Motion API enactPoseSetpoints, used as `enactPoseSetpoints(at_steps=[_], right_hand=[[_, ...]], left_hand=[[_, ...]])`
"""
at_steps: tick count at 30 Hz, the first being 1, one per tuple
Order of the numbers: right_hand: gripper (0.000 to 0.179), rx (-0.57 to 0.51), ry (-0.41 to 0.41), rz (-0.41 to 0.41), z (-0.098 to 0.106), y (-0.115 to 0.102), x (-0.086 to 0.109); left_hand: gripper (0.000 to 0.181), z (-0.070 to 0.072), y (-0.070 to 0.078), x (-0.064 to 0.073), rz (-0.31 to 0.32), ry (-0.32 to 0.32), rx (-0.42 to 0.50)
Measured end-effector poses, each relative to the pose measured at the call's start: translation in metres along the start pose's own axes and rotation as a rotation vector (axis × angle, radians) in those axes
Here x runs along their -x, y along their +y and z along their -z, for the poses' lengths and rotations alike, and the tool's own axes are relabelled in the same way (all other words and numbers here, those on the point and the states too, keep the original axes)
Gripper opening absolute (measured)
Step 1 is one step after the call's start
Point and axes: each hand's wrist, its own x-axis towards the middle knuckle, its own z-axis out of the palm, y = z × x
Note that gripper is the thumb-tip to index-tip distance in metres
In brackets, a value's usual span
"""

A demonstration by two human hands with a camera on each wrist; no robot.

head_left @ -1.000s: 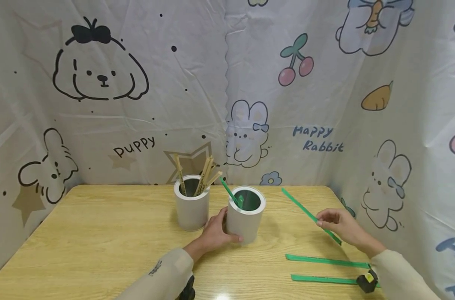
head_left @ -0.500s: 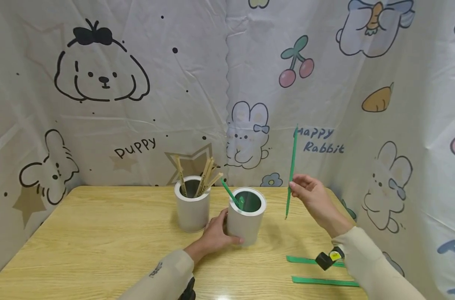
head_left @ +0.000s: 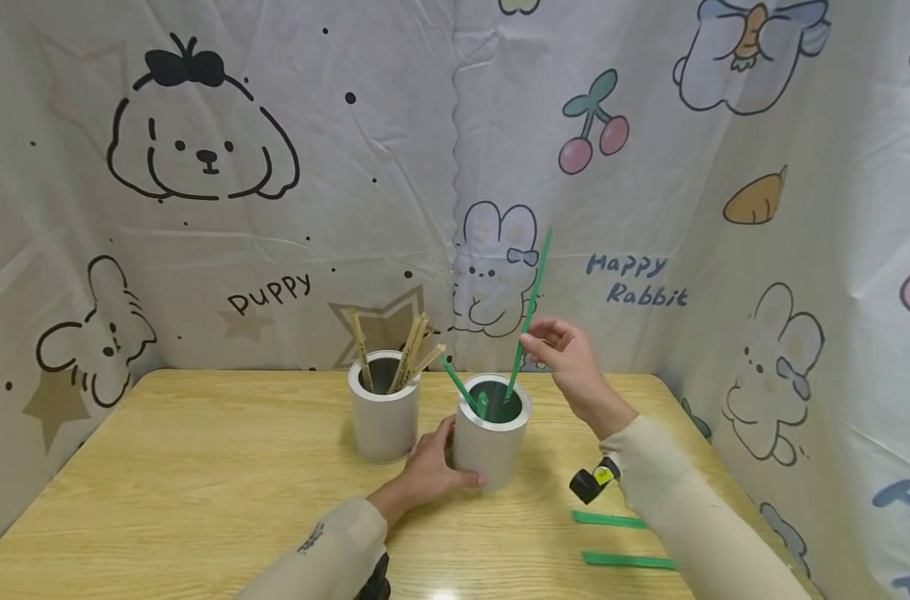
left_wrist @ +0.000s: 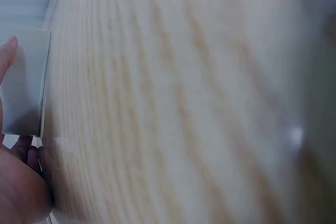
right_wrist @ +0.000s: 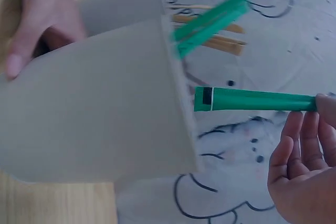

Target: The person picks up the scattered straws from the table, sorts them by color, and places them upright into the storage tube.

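Note:
My right hand (head_left: pixel 567 360) pinches a long, thin green stick sachet (right_wrist: pixel 257 99) between thumb and fingers. The sachet stands nearly upright, its lower end overlapping the opening of a white cylindrical holder (head_left: pixel 492 450) in the head view. Low on that holder's left side, my left hand (head_left: pixel 428 468) grips it, thumb across the front. More green sachets (right_wrist: pixel 212 23) lean out over its rim. Just behind to the left stands a second white holder (head_left: pixel 383 425) with several tan sticks (head_left: pixel 408 354) in it. The left wrist view shows mostly tabletop, with part of the hand at its left edge.
Two green sachets (head_left: pixel 608 520) lie on the wooden table (head_left: pixel 222 475) at the front right, partly covered by the right sleeve (head_left: pixel 695 500). A printed cloth (head_left: pixel 395 208) hangs behind the table and along its sides.
The right hand has lifted the green sachet from the table's right side, turned it upright and carried it left to the nearer holder's mouth. The left hand stays put.

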Motion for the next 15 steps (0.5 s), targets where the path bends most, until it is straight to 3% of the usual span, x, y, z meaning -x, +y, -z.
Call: enactPoseSetpoints(at_steps=[7,15], right_hand=[[0.018,0.186,-0.017,-0.026,-0.015,0.017,0.003],[0.024,0.319,-0.082,-0.024,-0.006,0.028,0.009]], left_hand=[[0.106,-0.001,-0.001,-0.002,0.002,-0.01,-0.003],[0.104,0.0,0.0,0.0,-0.009,-0.003,-0.001]])
